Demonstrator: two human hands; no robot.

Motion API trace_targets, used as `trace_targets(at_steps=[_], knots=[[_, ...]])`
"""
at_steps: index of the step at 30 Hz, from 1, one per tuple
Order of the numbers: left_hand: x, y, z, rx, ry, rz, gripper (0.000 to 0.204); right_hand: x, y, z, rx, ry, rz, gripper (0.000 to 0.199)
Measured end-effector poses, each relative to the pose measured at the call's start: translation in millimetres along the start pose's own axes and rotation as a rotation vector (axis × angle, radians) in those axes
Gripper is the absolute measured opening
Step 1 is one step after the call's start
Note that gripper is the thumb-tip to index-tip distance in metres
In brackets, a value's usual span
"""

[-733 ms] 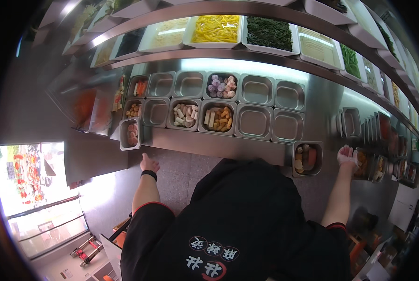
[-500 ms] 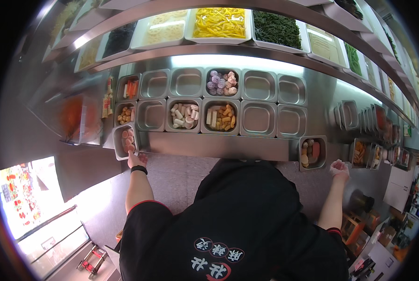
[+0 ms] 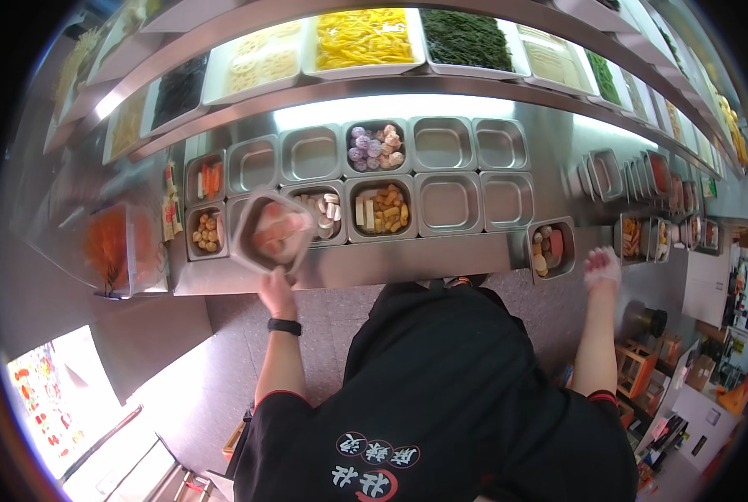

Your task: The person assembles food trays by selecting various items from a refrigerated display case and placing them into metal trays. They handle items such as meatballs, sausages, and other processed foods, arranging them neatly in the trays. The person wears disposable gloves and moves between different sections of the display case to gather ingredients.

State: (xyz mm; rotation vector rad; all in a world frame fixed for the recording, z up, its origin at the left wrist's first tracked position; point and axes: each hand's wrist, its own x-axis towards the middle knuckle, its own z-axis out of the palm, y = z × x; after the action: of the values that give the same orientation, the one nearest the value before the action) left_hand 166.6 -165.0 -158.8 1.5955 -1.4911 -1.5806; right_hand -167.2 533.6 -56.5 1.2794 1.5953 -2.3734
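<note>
My left hand (image 3: pixel 278 291), with a black band at the wrist, grips the near edge of a metal pan (image 3: pixel 242 251) of pink slices (image 3: pixel 280 231). Slightly blurred, that pan is lifted over the front row and covers most of one pan there. It also hides part of the pan of white and pink pieces (image 3: pixel 327 214). My right hand (image 3: pixel 603 268), in a clear glove, holds nothing and has its fingers apart. It hovers by the counter edge, between a pan of mixed round pieces (image 3: pixel 551 251) and a pan of orange-brown pieces (image 3: pixel 631 238).
Behind are several metal pans, one with purple and pink balls (image 3: pixel 375 147). Beside them is a pan of yellow-brown pieces (image 3: pixel 382 209). Nested metal pans (image 3: pixel 605 176) stand at right, a clear tub (image 3: pixel 131 247) at left. Above runs a shelf with white food trays (image 3: pixel 364 42).
My left hand has lifted the pan of pink slices from the counter's left end and carried it right, over the front row. My right hand has moved slightly up and its fingers have loosened.
</note>
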Motion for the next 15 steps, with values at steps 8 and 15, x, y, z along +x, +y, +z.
trace_targets(at_steps=[8, 15], knots=[[-159.0, 73.9, 186.1, 0.273, -0.861, 0.246, 0.028, -140.8, 56.4, 136.1, -0.750, -0.673, -0.085, 0.030], [-265.7, 99.9, 247.0, 0.464, -1.143, 0.490, 0.027, -99.4, 26.4, 82.6, -0.870, -0.799, -0.184, 0.032]])
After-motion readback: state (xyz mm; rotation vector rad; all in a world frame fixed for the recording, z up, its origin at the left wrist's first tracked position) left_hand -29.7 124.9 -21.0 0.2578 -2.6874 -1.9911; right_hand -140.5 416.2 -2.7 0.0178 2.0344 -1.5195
